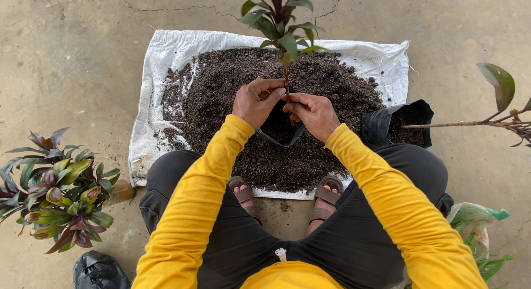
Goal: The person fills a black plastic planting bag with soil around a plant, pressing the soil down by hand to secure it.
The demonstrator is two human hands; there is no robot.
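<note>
While both hands close around its base, the small plant cutting (281, 29) stands upright in a black grow bag (279, 133) at the centre of the soil heap (221, 84). The left hand (256, 102) pinches the thin stem low down, and the right hand (313, 113) presses fingertips together against the stem and the bag's rim. The stem looks slender and likely to snap, the bag soft and floppy, so a low grip near the soil seems safest. One white sack sheet (160, 51) lies under the heap. At three o'clock one more filled black bag (399, 123) lies tipped with its plant. At eight o'clock sits one bushy purple-green plant (55, 189).
</note>
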